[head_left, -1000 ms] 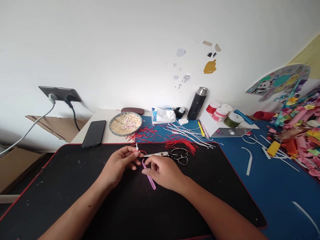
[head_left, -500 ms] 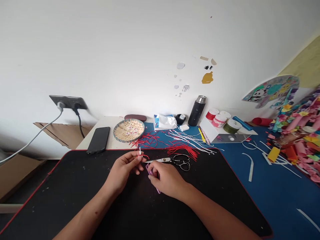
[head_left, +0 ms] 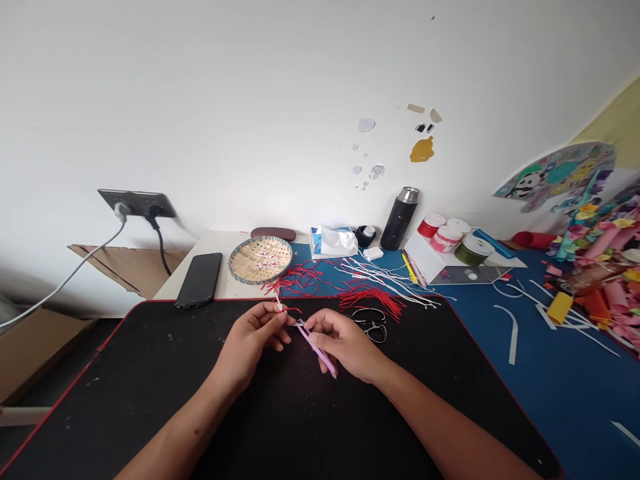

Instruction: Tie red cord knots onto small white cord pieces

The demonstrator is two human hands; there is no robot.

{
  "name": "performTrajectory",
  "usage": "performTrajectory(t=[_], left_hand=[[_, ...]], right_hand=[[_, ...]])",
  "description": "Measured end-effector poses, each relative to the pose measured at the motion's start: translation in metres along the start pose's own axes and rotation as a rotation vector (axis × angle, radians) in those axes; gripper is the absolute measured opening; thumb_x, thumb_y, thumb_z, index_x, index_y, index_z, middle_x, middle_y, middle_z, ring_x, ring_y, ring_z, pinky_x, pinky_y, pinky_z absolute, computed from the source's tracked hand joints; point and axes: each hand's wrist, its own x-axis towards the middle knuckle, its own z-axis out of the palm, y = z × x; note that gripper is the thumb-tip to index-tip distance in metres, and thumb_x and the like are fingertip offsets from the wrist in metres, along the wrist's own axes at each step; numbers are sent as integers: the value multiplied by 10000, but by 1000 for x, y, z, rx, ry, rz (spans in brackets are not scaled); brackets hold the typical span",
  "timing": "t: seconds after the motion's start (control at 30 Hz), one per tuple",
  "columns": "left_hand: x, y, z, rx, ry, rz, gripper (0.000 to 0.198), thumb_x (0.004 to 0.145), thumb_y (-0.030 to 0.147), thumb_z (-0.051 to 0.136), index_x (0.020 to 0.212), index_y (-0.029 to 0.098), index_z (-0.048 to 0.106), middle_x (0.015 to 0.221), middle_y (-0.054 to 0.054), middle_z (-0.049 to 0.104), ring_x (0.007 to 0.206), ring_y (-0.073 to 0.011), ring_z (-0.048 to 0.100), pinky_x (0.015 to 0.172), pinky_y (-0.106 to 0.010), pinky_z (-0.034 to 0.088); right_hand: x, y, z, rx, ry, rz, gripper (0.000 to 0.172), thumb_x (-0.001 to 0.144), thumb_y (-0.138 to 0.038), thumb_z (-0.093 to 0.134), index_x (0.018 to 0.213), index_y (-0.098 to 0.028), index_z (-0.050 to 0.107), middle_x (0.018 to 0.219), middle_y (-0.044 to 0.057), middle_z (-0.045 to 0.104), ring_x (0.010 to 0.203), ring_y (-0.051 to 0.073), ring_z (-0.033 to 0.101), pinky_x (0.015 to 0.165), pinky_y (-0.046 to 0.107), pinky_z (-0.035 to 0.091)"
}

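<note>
Between the thumb and fingers of my left hand (head_left: pixel 257 333) is a small piece of red and white cord (head_left: pixel 281 307), its white end pointing up and a red end to the right. My right hand (head_left: pixel 340 343), close by on the right, grips a slim purple tool (head_left: pixel 320 353) whose narrow tip points up-left to the left fingertips. Whether the tip touches the cord I cannot tell. Behind the right hand lie black-handled scissors (head_left: pixel 376 332), their blades hidden by that hand. Just beyond is a bundle of red cords (head_left: pixel 375 301).
Both hands are over a black mat (head_left: pixel 270 427). Behind it stand a woven basket (head_left: pixel 235 267) with small red and white pieces, a tissue box (head_left: pixel 316 248), a black flask (head_left: pixel 399 223) and ribbon spools (head_left: pixel 473 250). White cords (head_left: pixel 395 283) lie behind; a phone (head_left: pixel 200 280) sits left.
My right hand has turned and shifted slightly up, bringing the purple tool's tip up to the left fingers. The right hand now covers the scissors' blades. The view has shifted slightly.
</note>
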Motion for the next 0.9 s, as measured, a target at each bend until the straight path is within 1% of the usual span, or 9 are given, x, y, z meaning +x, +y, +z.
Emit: performTrajectory(t=[0.07, 0.13, 0.23, 0.33, 0.43, 0.53, 0.63, 0.8, 0.9], left_hand=[[0, 0, 0, 2, 2, -10, 338, 772, 395, 873, 935, 168, 684, 870, -67, 793, 612, -144, 662, 534, -235, 499], [0, 0, 0, 7, 11, -18, 348, 762, 403, 876, 931, 172, 679, 855, -64, 790, 609, -151, 667, 532, -242, 502], [0, 1, 0, 14, 18, -13, 354, 757, 410, 876, 931, 176, 674, 863, -61, 790, 602, -150, 664, 528, -244, 505], [1, 1, 0, 19, 9, -15, 354, 769, 415, 869, 939, 174, 673, 862, -55, 784, 608, -143, 661, 529, -236, 507], [1, 0, 0, 17, 5, -21, 361, 770, 416, 870, 945, 173, 670, 848, -49, 778, 606, -139, 656, 529, -229, 509], [2, 0, 0, 11, 10, -25, 368, 763, 418, 875, 941, 173, 667, 842, -51, 779, 601, -136, 650, 522, -223, 504], [1, -1, 0, 6, 10, -25, 374, 758, 418, 881, 942, 171, 668, 839, -55, 779, 599, -137, 651, 519, -223, 503], [1, -2, -1, 2, -8, -31, 363, 785, 406, 872, 962, 164, 668, 858, -61, 780, 601, -134, 660, 525, -223, 504], [2, -4, -2, 0, -14, -32, 363, 794, 408, 867, 973, 162, 668, 852, -59, 779, 605, -134, 664, 526, -219, 501]], right_hand=[[-1, -1, -1, -11, 16, 22, 271, 931, -415, 640, 1076, -190, 599, 820, -37, 584, 444, 63, 497, 371, 186, 354], [-2, -3, 0, -108, 48, 19, 190, 953, -356, 619, 1040, -188, 629, 826, -27, 592, 484, 60, 463, 436, 200, 356], [-7, -7, 5, -420, 99, -67, 110, 935, -225, 642, 1030, -204, 693, 835, -15, 631, 681, 112, 569, 631, 235, 435], [-12, -12, 10, -660, 44, -118, 189, 910, -236, 714, 1099, -239, 725, 804, -21, 661, 690, 133, 577, 661, 251, 412], [-16, -15, 13, -793, -11, -176, 150, 911, -275, 749, 1058, -246, 755, 861, 0, 707, 730, 155, 608, 686, 264, 409], [-16, -16, 13, -779, -25, -207, 133, 962, -223, 673, 1054, -247, 766, 958, 15, 757, 834, 177, 670, 756, 273, 440], [-16, -16, 9, -699, -21, -172, 223, 1008, -189, 567, 1110, -250, 756, 868, -1, 756, 780, 164, 681, 755, 269, 454], [-11, -10, 2, -532, 13, -102, 269, 1047, -220, 486, 1126, -232, 742, 756, -16, 706, 676, 138, 602, 674, 251, 421], [-7, -6, -1, -372, 41, -49, 267, 1061, -331, 499, 1097, -201, 729, 691, -25, 603, 586, 122, 505, 584, 242, 372]])
